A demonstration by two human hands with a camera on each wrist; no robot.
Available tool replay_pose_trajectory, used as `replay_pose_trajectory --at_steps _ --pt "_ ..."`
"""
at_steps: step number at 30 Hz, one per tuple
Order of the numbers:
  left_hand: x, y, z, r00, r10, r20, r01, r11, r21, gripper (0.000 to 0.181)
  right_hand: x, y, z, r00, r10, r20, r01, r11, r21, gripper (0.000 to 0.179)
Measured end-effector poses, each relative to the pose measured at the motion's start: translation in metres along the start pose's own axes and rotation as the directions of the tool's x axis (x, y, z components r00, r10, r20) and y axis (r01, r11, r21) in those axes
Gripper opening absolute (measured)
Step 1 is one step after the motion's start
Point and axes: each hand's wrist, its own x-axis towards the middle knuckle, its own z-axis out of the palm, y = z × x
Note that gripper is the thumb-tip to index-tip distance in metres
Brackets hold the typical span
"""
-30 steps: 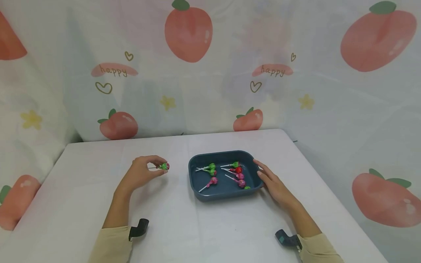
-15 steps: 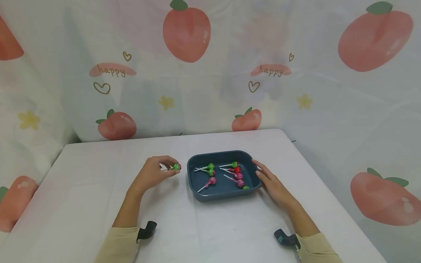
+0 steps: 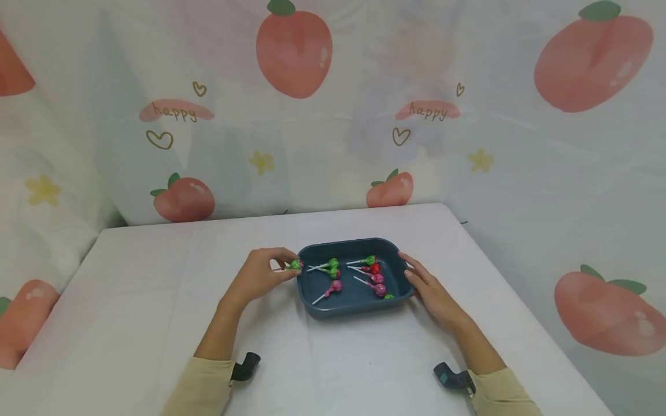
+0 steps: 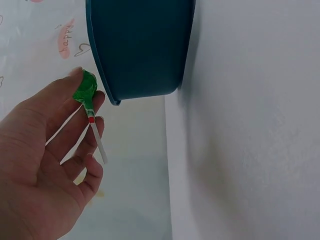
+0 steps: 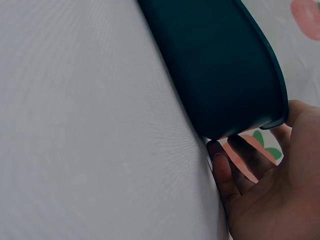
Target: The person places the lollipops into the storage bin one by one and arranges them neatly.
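In the head view my left hand (image 3: 262,276) pinches a green-wrapped lollipop (image 3: 295,264) at the left rim of a dark blue tray (image 3: 343,312). The left wrist view shows the wrapped head of this lollipop (image 4: 86,87) between thumb and fingertips, its white stick pointing down beside the tray wall (image 4: 140,55). My right hand (image 3: 434,294) rests its fairly straight fingers on the tray's right end. Seen from the right wrist, its thumb meets the rim and the other fingers (image 5: 250,155) lie along the tray's end. Inside the tray are several lollipops, including a pink one (image 3: 337,286).
The tray stands on a white-covered table (image 3: 338,370). A patterned fabric backdrop (image 3: 333,144) with printed peaches rises behind the table and at both sides. A dark wrist camera sits on each sleeve, the left camera (image 3: 247,367) and the right camera (image 3: 451,377).
My left hand has carried the lollipop rightward from over the table to the tray's left rim. The right hand stays at the tray's right end, and the lollipops inside have not moved.
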Motion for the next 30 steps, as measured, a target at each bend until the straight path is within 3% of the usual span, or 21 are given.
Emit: replay_pose_trajectory --at_steps 15,20,30 --pt "0.017 0.023 0.025 0.995 0.076 0.064 -0.073 0.996 -0.051 0.025 -0.001 -0.001 0.001 1.000 -0.003 0.000 0.003 1.000 0.000 0.055" --pt "0.023 0.030 0.037 0.994 0.068 0.090 -0.064 0.997 -0.045 0.024 0.001 0.001 0.000 1.000 -0.010 -0.004 0.010 1.000 0.005 0.054" --pt "0.031 0.035 0.055 0.985 0.097 0.142 -0.090 0.995 -0.050 0.021 0.001 0.002 0.000 1.000 -0.003 -0.003 0.003 1.000 0.004 0.055"
